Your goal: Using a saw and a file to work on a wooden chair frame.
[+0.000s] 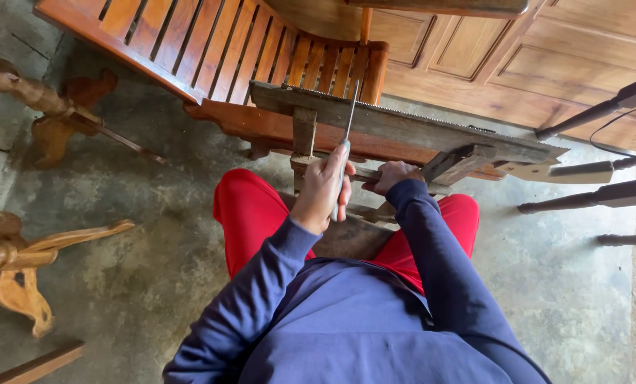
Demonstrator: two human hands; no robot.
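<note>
Firmly, my left hand (323,186) grips a slim file (346,131) whose tip rests on the toothed saw blade (417,128) clamped in a wooden vise (375,153); my right hand (396,174) presses the vise frame above my knees.

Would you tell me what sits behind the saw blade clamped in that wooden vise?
Behind the saw blade stands a slatted wooden bench, then panelled doors. The vise covers the bench's lower front rail.
</note>
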